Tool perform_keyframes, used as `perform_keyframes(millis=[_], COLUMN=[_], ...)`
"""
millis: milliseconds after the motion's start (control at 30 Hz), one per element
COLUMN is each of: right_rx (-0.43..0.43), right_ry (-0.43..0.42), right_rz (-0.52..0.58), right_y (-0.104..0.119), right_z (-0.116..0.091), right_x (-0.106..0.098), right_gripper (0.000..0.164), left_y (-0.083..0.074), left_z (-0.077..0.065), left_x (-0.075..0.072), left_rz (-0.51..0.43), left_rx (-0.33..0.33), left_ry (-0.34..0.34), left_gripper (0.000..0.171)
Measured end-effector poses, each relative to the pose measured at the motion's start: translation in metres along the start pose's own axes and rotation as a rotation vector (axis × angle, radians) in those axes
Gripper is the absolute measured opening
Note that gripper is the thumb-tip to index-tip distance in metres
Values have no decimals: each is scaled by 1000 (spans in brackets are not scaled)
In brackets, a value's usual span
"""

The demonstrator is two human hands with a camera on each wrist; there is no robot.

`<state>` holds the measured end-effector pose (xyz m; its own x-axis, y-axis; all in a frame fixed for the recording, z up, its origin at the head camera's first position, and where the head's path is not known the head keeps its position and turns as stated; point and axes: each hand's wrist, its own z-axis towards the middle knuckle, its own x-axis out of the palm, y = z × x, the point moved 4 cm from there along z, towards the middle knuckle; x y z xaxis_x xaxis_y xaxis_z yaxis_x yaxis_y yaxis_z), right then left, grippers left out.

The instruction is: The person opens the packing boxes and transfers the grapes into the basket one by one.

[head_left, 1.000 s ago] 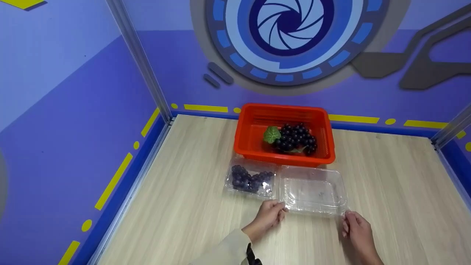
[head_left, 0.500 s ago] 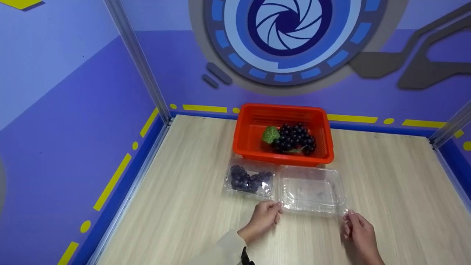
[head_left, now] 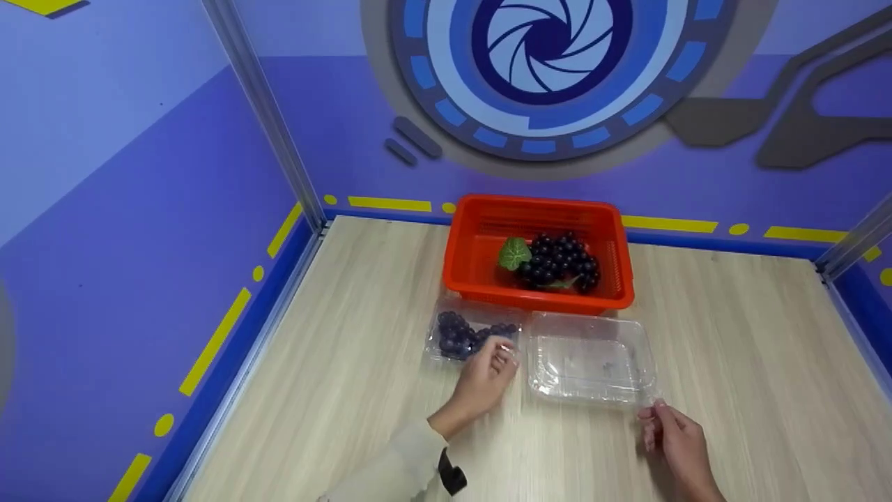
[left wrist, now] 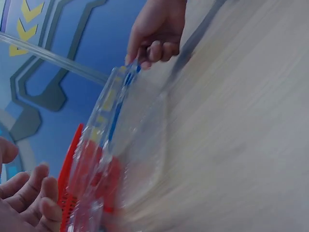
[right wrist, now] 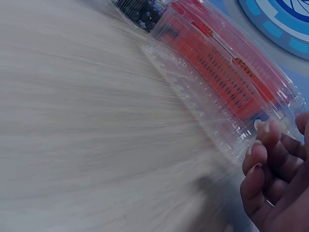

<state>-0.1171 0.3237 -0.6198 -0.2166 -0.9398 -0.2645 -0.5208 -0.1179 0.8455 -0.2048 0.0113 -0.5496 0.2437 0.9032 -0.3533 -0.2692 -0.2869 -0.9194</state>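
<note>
A clear plastic box (head_left: 589, 362) with no fruit in it lies at the middle of the table, its long side toward the person. My right hand (head_left: 677, 440) pinches its near right corner between thumb and forefinger; the left wrist view also shows this right hand (left wrist: 159, 36) at the corner. My left hand (head_left: 484, 376) is off that box, fingers loosely curled and holding nothing, and overlaps the near edge of a second clear box (head_left: 433, 352). Dark grapes (head_left: 456, 333) lie inside that second box. Relaxed fingers (left wrist: 34, 191) of the left hand show in the left wrist view.
Behind both boxes stands a red plastic basket (head_left: 460, 282) holding a bunch of black grapes (head_left: 557, 261) with a green leaf (head_left: 514, 254). Blue patterned walls (head_left: 313, 132) close in the wooden table (head_left: 334, 390) at the back and sides.
My left hand has let go of the near left corner of the right-hand clear box and moved up and left over the grape box. The right hand stays at its corner.
</note>
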Motion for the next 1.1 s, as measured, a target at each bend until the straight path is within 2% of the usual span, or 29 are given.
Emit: perform_keyframes(millis=[133,233,333,467,600,700,833,1100], right_rx=[-10,-24,-49,-58,-35,-22,-22,-9], right_ry=[13,12,24,55,89,107,114,80], right_rz=[64,169,282,359,406,457,482,381], right_y=[2,5,6,5,3,3,3,5], right_z=[-1,-3,-4,-5,-5,-5,-4,1], right_x=[3,5,9,12,14,14,13,10], right_gripper=[43,33,27,24,23,23,22,24], left_y=[-2,1,6,13,22,29,38,45], left_z=[13,22,29,37,44,47,49,53], left_x=[-13,-18,-22,-27,-31,-35,-37,-40], left_rz=[45,94,186,372,622,762,816,879], left_rx=[31,8,-18,-23,55,86,79,139], left_ry=[-33,2,54,128,198,243,294,307], left_gripper=[25,30,44,66,80,90,100,111])
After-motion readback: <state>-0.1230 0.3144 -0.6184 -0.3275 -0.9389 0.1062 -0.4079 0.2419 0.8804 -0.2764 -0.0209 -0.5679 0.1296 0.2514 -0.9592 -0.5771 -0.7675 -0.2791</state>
